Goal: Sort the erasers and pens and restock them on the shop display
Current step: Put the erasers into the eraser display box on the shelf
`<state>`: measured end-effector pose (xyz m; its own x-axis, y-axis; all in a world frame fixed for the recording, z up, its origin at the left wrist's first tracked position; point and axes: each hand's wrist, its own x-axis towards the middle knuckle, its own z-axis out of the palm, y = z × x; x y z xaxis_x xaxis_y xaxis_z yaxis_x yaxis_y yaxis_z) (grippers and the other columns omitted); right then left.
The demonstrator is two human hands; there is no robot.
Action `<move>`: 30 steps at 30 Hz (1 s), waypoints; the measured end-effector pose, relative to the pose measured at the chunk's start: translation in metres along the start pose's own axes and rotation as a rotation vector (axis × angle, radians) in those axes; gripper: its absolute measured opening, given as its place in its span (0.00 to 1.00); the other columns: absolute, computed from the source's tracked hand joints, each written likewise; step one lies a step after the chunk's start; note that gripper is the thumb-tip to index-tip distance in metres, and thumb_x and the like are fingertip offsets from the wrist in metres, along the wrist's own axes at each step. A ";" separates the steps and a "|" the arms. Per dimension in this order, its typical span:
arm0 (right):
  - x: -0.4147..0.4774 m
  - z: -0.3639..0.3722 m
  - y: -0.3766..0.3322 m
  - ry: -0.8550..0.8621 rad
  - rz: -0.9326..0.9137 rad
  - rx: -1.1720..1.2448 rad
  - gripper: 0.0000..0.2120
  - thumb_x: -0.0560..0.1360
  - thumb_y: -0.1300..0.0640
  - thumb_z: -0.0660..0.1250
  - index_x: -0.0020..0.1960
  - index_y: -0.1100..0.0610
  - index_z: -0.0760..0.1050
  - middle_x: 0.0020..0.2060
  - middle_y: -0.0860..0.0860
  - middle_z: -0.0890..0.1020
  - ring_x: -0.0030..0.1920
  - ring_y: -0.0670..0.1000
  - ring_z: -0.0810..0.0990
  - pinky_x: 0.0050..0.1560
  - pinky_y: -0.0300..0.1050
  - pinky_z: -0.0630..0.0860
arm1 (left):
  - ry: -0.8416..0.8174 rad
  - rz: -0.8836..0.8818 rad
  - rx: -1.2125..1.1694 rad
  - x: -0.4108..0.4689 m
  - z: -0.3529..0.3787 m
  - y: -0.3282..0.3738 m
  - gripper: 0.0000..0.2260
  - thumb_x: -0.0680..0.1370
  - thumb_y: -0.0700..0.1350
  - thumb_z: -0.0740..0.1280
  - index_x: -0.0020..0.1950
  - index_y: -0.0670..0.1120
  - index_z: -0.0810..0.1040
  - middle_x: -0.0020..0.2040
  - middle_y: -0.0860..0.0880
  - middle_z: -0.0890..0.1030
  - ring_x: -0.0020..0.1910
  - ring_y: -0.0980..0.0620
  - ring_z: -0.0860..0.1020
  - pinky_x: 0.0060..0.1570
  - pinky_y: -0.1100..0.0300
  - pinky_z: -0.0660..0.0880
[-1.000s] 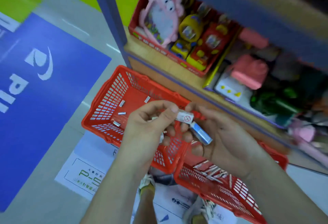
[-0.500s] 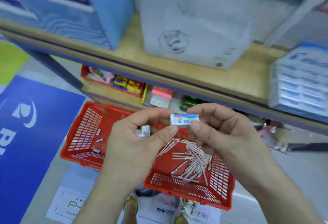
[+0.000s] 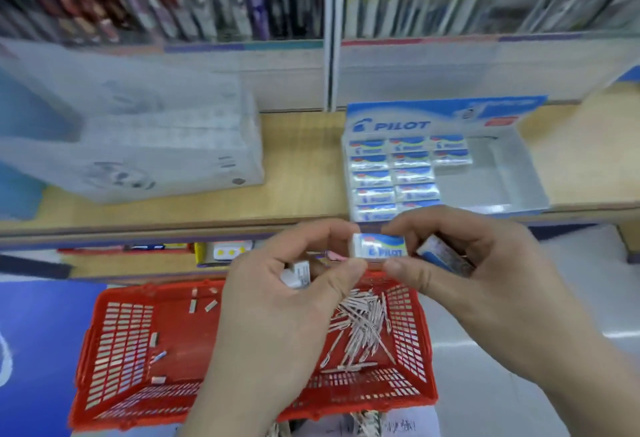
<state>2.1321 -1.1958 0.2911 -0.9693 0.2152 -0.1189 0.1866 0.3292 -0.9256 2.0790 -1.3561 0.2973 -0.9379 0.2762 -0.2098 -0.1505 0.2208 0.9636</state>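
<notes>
Just in front of the PILOT display box (image 3: 502, 173), the left hand (image 3: 277, 301) and right hand (image 3: 491, 284) are pinching a PILOT eraser (image 3: 379, 246) with curled fingers and thumbs, the left also holding a second eraser (image 3: 297, 273), the right a third eraser (image 3: 445, 255).

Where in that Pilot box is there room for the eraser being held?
The box's right side is bare, bordered by its right wall and the short third column of erasers. The shelf between the box and the grey carton is free. The two left columns are full.
</notes>
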 end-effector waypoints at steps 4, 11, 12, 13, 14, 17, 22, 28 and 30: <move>0.009 -0.029 0.005 0.193 -0.027 -0.143 0.11 0.62 0.42 0.72 0.44 0.41 0.80 0.37 0.43 0.79 0.35 0.43 0.77 0.37 0.31 0.71 | -0.047 0.123 0.057 0.022 0.025 0.009 0.08 0.67 0.41 0.75 0.41 0.54 0.84 0.33 0.56 0.81 0.28 0.61 0.74 0.32 0.74 0.70; 0.042 -0.079 0.013 0.320 0.072 -0.595 0.08 0.68 0.52 0.75 0.47 0.48 0.82 0.37 0.46 0.80 0.42 0.51 0.77 0.46 0.42 0.71 | -0.017 0.355 0.355 0.076 0.055 0.014 0.02 0.69 0.50 0.73 0.40 0.57 0.83 0.35 0.57 0.80 0.35 0.61 0.76 0.39 0.67 0.71; 0.046 -0.078 0.015 0.292 0.083 -0.669 0.09 0.68 0.53 0.75 0.48 0.50 0.83 0.39 0.49 0.81 0.42 0.54 0.78 0.46 0.46 0.72 | -0.027 0.376 0.424 0.082 0.061 0.014 0.03 0.69 0.52 0.72 0.41 0.57 0.83 0.35 0.57 0.80 0.35 0.61 0.75 0.39 0.65 0.72; 0.050 -0.076 0.016 0.259 0.077 -0.742 0.09 0.68 0.54 0.74 0.48 0.51 0.83 0.40 0.51 0.82 0.43 0.57 0.79 0.45 0.49 0.74 | -0.042 0.387 0.489 0.087 0.066 0.012 0.06 0.68 0.53 0.70 0.43 0.57 0.83 0.36 0.57 0.79 0.35 0.62 0.74 0.40 0.62 0.73; 0.052 -0.073 0.017 0.224 0.070 -0.795 0.09 0.68 0.54 0.74 0.49 0.51 0.83 0.40 0.52 0.82 0.43 0.58 0.79 0.45 0.51 0.75 | -0.066 0.389 0.545 0.090 0.072 0.011 0.08 0.68 0.55 0.70 0.44 0.57 0.84 0.37 0.56 0.79 0.36 0.61 0.75 0.41 0.59 0.74; 0.055 -0.067 0.019 0.182 0.074 -0.862 0.09 0.70 0.53 0.73 0.50 0.52 0.82 0.40 0.52 0.83 0.43 0.59 0.79 0.43 0.52 0.76 | -0.142 0.412 0.714 0.093 0.083 0.011 0.08 0.71 0.55 0.70 0.49 0.58 0.83 0.42 0.54 0.78 0.43 0.53 0.77 0.43 0.52 0.75; 0.055 -0.063 0.017 0.233 0.097 -0.848 0.10 0.71 0.52 0.71 0.51 0.53 0.79 0.43 0.50 0.84 0.45 0.58 0.79 0.43 0.49 0.72 | -0.132 0.458 0.824 0.093 0.091 0.010 0.07 0.72 0.55 0.69 0.48 0.58 0.83 0.42 0.53 0.76 0.42 0.51 0.77 0.41 0.52 0.75; 0.056 -0.060 0.019 0.277 0.107 -0.793 0.07 0.69 0.52 0.73 0.46 0.52 0.79 0.41 0.49 0.82 0.41 0.54 0.77 0.40 0.45 0.68 | -0.083 0.424 0.810 0.093 0.095 0.008 0.05 0.71 0.54 0.70 0.45 0.58 0.83 0.41 0.54 0.77 0.41 0.51 0.77 0.39 0.53 0.75; 0.055 -0.060 0.023 0.284 0.098 -0.742 0.09 0.70 0.52 0.73 0.48 0.50 0.77 0.40 0.45 0.80 0.38 0.49 0.75 0.39 0.43 0.67 | -0.076 0.415 0.812 0.092 0.095 0.009 0.06 0.71 0.55 0.70 0.46 0.58 0.82 0.41 0.54 0.77 0.43 0.51 0.77 0.41 0.53 0.75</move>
<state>2.0931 -1.1208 0.2846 -0.8836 0.4682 0.0013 0.4237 0.8007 -0.4235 2.0208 -1.2401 0.2710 -0.8405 0.5343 0.0892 0.4867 0.6724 0.5577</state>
